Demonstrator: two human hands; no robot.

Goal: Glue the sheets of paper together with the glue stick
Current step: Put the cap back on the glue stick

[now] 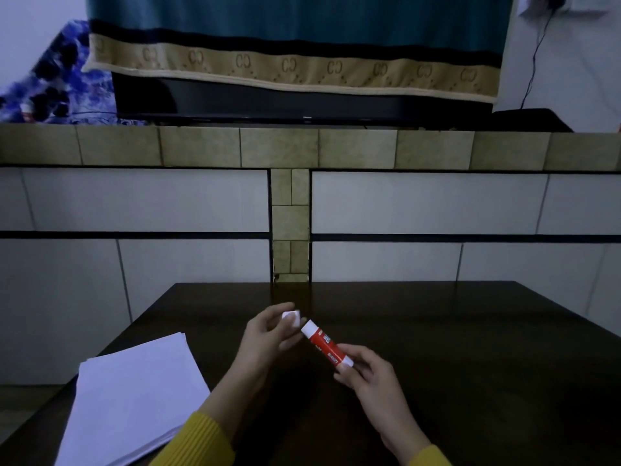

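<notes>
1. The left hand (268,334) is hovering at lower centre of the frame, fingers curling around a small white cap (291,318).
2. The right hand (366,371), lower right of centre, is pinching the base of the glue stick (326,346).
3. Both forearms, in yellow sleeves (201,438), are entering from the bottom edge.

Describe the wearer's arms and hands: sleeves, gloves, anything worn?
Both forearms wear mustard-yellow ribbed knit sleeves, the cuffs ending at the wrists. The left hand and right hand are bare: no gloves, and no rings, watch or markings visible in the dim light.
</notes>
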